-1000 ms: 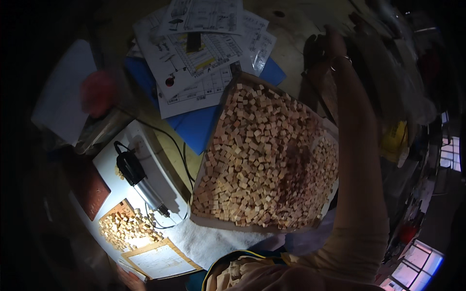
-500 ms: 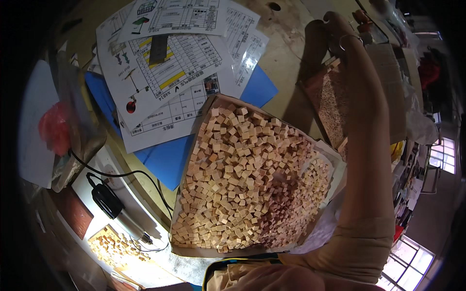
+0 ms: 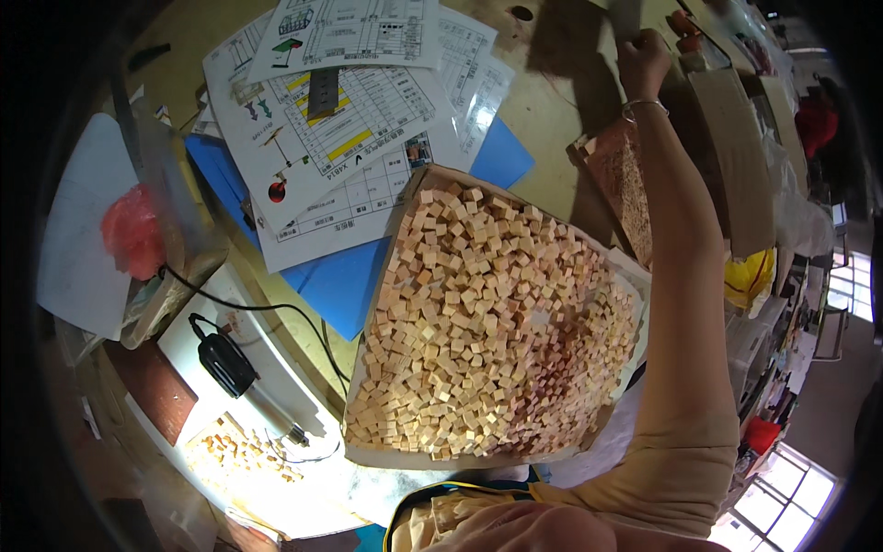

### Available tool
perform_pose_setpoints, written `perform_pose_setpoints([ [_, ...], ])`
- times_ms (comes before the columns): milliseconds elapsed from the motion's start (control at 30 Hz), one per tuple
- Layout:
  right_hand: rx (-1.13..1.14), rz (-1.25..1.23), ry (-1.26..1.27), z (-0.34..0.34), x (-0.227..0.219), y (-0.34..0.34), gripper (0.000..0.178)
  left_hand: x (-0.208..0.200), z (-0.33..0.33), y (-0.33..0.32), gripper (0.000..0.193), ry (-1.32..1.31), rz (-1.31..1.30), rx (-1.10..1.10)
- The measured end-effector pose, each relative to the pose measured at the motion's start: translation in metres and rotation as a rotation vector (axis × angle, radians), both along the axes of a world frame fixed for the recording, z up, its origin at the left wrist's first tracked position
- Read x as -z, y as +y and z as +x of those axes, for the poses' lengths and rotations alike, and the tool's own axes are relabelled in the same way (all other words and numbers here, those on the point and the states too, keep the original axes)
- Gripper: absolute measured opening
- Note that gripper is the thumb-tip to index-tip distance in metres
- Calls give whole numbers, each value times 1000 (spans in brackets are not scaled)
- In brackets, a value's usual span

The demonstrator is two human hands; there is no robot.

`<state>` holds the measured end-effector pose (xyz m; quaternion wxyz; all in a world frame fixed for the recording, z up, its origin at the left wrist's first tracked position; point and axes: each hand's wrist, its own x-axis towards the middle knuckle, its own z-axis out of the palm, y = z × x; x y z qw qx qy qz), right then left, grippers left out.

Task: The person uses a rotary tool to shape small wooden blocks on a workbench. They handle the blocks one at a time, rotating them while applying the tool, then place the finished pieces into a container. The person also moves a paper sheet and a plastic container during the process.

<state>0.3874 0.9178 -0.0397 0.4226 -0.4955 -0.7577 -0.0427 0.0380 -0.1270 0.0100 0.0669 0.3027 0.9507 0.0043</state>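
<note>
Head view: your shallow box (image 3: 405, 459) of wooden cubes (image 3: 478, 304) sits nearer you than your right hand (image 3: 644, 64) and to its left. Printed sheets (image 3: 391, 120) lie farther left of that hand; a black-and-silver tool (image 3: 228, 366) lies beyond your left hand (image 3: 250, 536). Your right curls, whether pinching anything cannot be told; your left's state is likewise unclear.

ok so the print I can spot is on the papers (image 3: 368, 115): ruled grids (image 3: 395, 99) of small characters, some rows in yellow bars (image 3: 349, 144), a larger line of text below one grid, then a little black tick (image 3: 359, 158)
</note>
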Motion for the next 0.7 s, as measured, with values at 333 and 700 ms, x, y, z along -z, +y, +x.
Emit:
perform_pose_setpoints([
  [333, -378, -653, 1024, 15, -109, -204, 31, 20, -18, 37, 70, 34, 278, 113],
  [700, -508, -299, 1117, 97, -187, -531, 16, 40, -4, 41, 74, 68, 749, 394],
])
